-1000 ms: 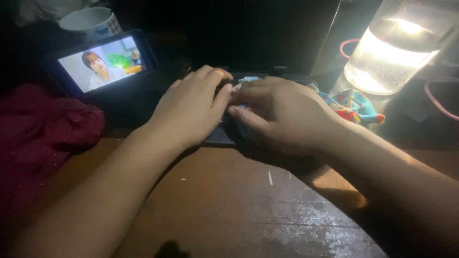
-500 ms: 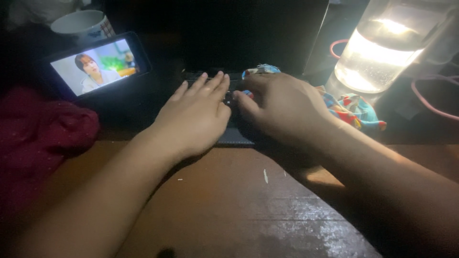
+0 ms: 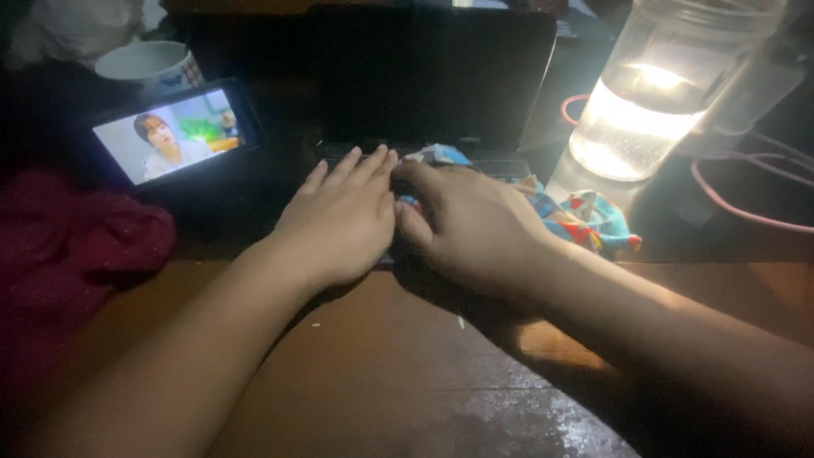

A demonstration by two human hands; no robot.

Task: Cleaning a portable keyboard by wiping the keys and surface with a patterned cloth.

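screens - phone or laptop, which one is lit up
The phone, propped left of the left hand, is lit and shows a video; the laptop screen behind both hands is dark.

Blue-red patterned cloth (image 3: 585,219), maroon fabric (image 3: 68,246)

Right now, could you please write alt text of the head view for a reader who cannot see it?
In dim light, a left hand lies flat and a right hand presses a colourful cloth onto a dark laptop on a wooden table. A phone playing a video stands at the left, and a glass jar of water at the right.
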